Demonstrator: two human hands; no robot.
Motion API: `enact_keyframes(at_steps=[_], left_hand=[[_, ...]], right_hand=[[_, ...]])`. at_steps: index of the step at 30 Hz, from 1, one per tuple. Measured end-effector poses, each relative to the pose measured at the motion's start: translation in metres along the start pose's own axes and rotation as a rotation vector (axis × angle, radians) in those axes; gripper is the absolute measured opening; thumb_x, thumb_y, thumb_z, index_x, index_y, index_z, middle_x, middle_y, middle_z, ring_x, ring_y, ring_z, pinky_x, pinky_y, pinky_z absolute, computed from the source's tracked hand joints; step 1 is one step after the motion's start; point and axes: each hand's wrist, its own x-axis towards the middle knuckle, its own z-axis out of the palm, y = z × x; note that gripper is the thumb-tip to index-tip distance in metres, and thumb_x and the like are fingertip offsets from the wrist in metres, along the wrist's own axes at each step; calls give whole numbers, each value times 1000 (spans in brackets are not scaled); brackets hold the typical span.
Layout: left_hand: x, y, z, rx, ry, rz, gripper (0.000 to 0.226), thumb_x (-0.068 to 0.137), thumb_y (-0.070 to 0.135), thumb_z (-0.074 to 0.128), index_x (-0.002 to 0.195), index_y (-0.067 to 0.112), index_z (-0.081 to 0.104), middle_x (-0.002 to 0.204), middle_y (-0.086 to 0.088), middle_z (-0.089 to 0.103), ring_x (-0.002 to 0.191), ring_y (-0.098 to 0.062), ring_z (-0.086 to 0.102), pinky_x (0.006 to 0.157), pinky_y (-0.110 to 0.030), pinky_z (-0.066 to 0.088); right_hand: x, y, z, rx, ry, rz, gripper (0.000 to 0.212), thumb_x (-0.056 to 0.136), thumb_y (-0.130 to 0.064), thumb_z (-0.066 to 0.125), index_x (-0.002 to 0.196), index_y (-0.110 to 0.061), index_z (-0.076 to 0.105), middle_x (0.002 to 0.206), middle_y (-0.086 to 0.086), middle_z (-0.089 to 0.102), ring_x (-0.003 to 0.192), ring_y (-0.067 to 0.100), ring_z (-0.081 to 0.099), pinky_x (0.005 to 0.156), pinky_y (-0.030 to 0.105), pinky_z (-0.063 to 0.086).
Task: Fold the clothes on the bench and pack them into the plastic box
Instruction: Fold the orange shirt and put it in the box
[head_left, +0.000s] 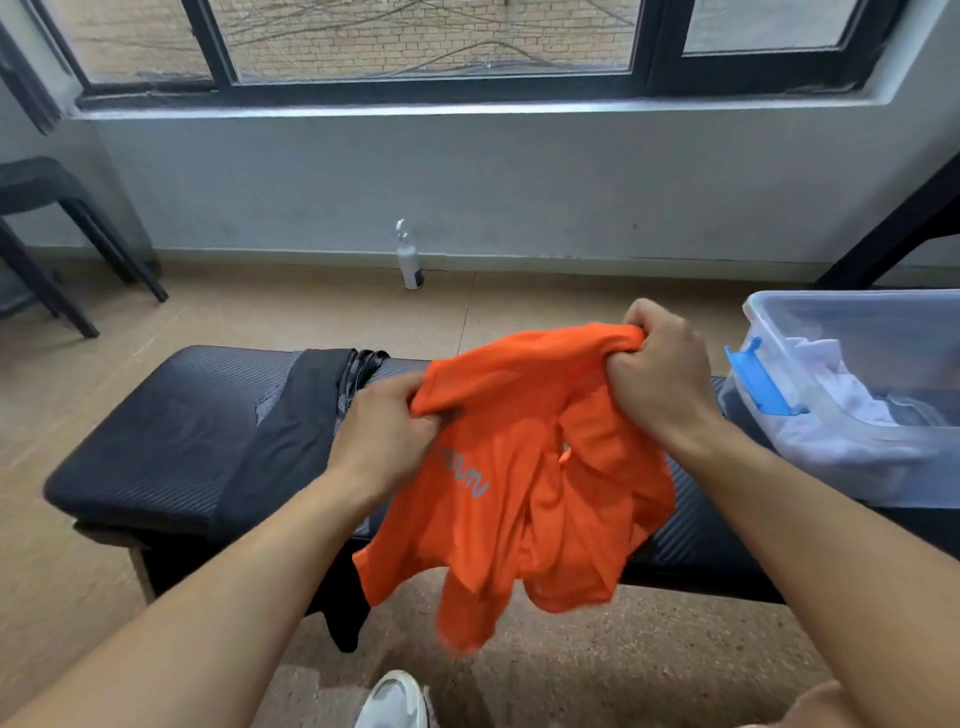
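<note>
With the left hand (387, 428) and right hand (657, 366) each clenched on bunched orange T-shirt (524, 483) fabric, the person should spread it flat on the bench (156, 441) before folding.

Plain indoor room, utility or gym-like; padded black bench (156, 431); tiled floor (291, 317); wide window (431, 41) facing brick; black chair (47, 218).

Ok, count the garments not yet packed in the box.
2: the orange shirt held up in both hands, and a dark garment draped over the bench. More may be hidden beneath.
</note>
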Motion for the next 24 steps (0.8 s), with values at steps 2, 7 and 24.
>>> enact_keyframes(at_steps=[2, 7, 24], left_hand=[[1, -3, 2, -75, 76, -196, 19, 82, 35, 65, 68, 21, 68, 58, 7, 61, 63, -20, 59, 56, -31, 45], [2, -3, 7, -86, 60, -338, 33, 95, 39, 59, 79, 12, 65, 68, 2, 60, 72, -22, 54, 61, -33, 35], [7, -28, -23, 27, -234, -284, 40, 72, 45, 85, 60, 13, 64, 53, 3, 57, 49, -9, 47, 46, -23, 35]], right_hand=[[2, -2, -3, 35, 46, 5, 18, 75, -1, 50, 68, -14, 41, 58, -1, 47, 59, 21, 43, 54, 34, 28], [5, 13, 1, -12, -79, 143, 13, 77, -4, 51, 70, -13, 47, 65, 1, 53, 66, 25, 50, 60, 33, 33], [23, 21, -2, 365, 223, 539, 20, 87, -32, 53, 99, -21, 65, 102, 5, 69, 98, 27, 65, 90, 46, 54]])
